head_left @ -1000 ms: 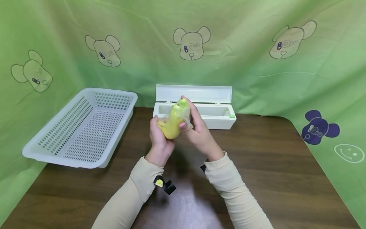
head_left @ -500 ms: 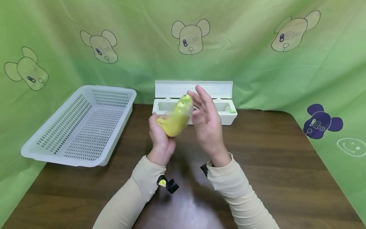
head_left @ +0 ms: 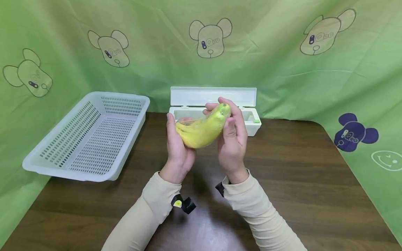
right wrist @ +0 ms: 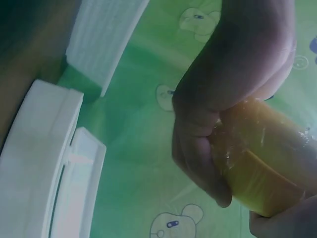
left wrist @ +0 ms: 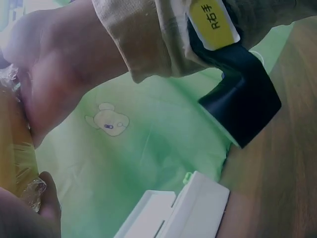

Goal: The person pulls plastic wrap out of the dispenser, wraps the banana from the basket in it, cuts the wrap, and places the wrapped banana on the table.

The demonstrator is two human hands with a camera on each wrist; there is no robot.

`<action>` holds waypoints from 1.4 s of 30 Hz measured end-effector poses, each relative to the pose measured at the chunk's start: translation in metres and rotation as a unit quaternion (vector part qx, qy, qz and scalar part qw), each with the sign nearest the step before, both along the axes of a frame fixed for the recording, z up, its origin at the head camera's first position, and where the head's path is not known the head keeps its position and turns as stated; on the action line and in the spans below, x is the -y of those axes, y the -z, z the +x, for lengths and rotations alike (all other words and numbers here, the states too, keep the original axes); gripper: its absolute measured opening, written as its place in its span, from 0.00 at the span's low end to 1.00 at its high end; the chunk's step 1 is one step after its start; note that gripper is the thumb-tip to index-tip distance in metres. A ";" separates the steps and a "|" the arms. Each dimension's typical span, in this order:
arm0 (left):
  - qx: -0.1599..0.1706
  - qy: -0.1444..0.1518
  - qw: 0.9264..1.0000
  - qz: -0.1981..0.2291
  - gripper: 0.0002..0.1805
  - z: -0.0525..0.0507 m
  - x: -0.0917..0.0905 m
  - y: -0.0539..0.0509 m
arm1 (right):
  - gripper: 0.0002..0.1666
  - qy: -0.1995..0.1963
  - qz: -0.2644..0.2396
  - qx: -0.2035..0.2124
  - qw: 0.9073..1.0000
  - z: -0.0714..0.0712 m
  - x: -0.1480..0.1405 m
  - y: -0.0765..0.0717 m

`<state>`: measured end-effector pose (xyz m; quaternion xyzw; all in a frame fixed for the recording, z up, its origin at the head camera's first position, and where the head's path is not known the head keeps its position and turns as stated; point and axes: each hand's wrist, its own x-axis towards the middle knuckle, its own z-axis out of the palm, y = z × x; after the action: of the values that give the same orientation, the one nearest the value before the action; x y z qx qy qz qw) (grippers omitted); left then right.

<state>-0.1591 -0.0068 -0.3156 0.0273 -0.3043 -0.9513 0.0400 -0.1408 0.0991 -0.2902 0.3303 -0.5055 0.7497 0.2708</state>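
A bunch of bananas (head_left: 202, 132), wrapped in clear film, is held above the table between my two hands. My left hand (head_left: 178, 148) grips its tip end at the left, thumb raised along the near side. At the green stem end, my right hand (head_left: 233, 148) holds it with the thumb in front and fingers behind. Film glints over the yellow bananas (right wrist: 267, 153) in the right wrist view. Behind the hands stands a long white box (head_left: 253, 129) with its lid (head_left: 213, 94) raised; the hands partly hide it.
To the left sits a white perforated basket (head_left: 114, 176) on the dark wooden table (head_left: 298, 181). A small green piece (head_left: 256, 121) is on the white box's right end. Green printed cloth (head_left: 157, 52) surrounds the table's back and sides.
The right hand came off the bananas, opened, then took hold at the stem end. The bunch has swung from nearly upright to lying more sideways, stem toward the right.
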 end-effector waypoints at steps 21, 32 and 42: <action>0.026 0.002 1.000 0.011 0.23 0.007 -0.001 -0.011 | 0.31 -0.366 0.055 0.050 0.928 -0.019 -0.036 0.006; 0.020 -0.013 0.999 0.025 0.24 0.005 -0.008 0.000 | 0.33 -0.419 0.122 0.055 0.898 -0.036 -0.061 0.013; 0.032 -0.136 0.990 -0.014 0.24 -0.001 0.000 0.008 | 0.27 -0.254 0.135 0.199 0.937 -0.024 -0.076 -0.002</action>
<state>-0.1598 -0.0063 -0.3236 0.0986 -0.3120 -0.9313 0.1600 -0.1652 0.1756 -0.2881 0.3251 -0.5447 0.7688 -0.0817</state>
